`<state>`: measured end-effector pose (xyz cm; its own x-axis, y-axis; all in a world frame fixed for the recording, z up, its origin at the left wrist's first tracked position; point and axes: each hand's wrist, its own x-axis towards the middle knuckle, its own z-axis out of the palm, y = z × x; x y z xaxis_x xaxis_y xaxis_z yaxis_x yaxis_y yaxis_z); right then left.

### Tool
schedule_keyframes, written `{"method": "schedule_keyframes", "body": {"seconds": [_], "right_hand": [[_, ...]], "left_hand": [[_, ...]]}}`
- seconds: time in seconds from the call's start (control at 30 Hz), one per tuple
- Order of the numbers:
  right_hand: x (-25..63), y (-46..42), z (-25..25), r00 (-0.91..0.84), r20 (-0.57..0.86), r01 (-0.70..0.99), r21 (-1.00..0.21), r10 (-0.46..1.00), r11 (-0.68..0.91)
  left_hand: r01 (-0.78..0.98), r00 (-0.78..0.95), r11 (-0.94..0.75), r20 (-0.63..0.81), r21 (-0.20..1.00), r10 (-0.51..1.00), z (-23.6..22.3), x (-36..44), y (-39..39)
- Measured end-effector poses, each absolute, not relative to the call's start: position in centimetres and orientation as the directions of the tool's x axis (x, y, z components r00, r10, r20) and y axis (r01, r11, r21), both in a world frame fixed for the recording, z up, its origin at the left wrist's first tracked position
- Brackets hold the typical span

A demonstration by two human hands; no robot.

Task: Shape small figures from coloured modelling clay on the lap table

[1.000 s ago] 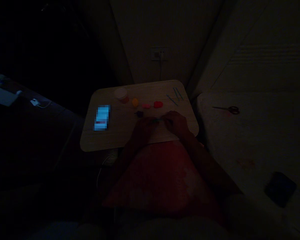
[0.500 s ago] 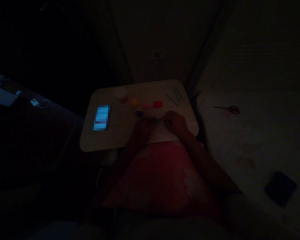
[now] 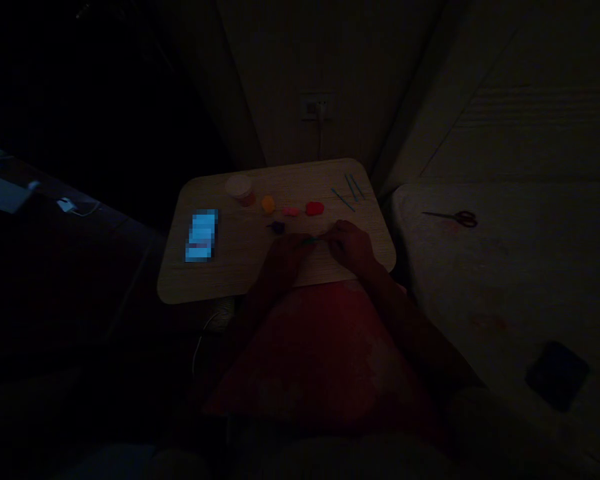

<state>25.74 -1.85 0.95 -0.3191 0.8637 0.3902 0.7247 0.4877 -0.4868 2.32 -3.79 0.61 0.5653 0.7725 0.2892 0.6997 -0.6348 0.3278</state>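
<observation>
Low over the small wooden table, my left hand (image 3: 286, 257) is closed with its fingertips on a thin green strip (image 3: 312, 239) that looks like modelling clay. My right hand (image 3: 351, 245) pinches at the strip's other end, its fingers curled; the darkness hides the exact grip. Just beyond my left hand lies a dark purple lump (image 3: 279, 227) with a thin tip. Farther back sit an orange lump (image 3: 267, 205), a pink piece (image 3: 291, 211) and a red lump (image 3: 315, 209). Three thin blue-green strips (image 3: 343, 200) rest at the back right.
On the table (image 3: 205, 285) are a lidded tub (image 3: 240, 189) and a lit phone (image 3: 201, 236). Scissors (image 3: 451, 217) and a dark square item (image 3: 557, 375) lie on the pale surface to the right. A socket (image 3: 317, 107) with a plugged cable is on the wall.
Both hands stay almost in place around the green strip. The view has shifted very slightly and looks sharper; the things on the table have not moved.
</observation>
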Motion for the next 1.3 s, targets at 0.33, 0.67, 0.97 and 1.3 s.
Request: {"method": "schedule_keyframes", "body": {"seconds": [0.33, 0.67, 0.97, 1.3], "right_hand": [[25.73, -1.71, 0.86, -0.317, 0.375, 0.729, -0.492, 0.871, 0.476], [25.9, -1.95, 0.87, -0.282, 0.397, 0.733, -0.497, 0.873, 0.464], [25.98, -1.93, 0.55, -0.287, 0.402, 0.723, -0.504, 0.87, 0.472], [26.12, -2.01, 0.26, -0.288, 0.421, 0.709, -0.51, 0.86, 0.487]], "left_hand": [[0.718, 0.503, -0.595, 0.322, 0.36, 0.802, 0.4, 2.66, -3.61], [0.727, 0.548, -0.616, 0.286, 0.304, 0.786, 0.6, 2.47, -3.81], [0.723, 0.546, -0.611, 0.275, 0.322, 0.791, 0.85, 2.72, -4.06], [0.738, 0.566, -0.619, 0.254, 0.268, 0.784, 0.87, 2.82, -4.27]]}}
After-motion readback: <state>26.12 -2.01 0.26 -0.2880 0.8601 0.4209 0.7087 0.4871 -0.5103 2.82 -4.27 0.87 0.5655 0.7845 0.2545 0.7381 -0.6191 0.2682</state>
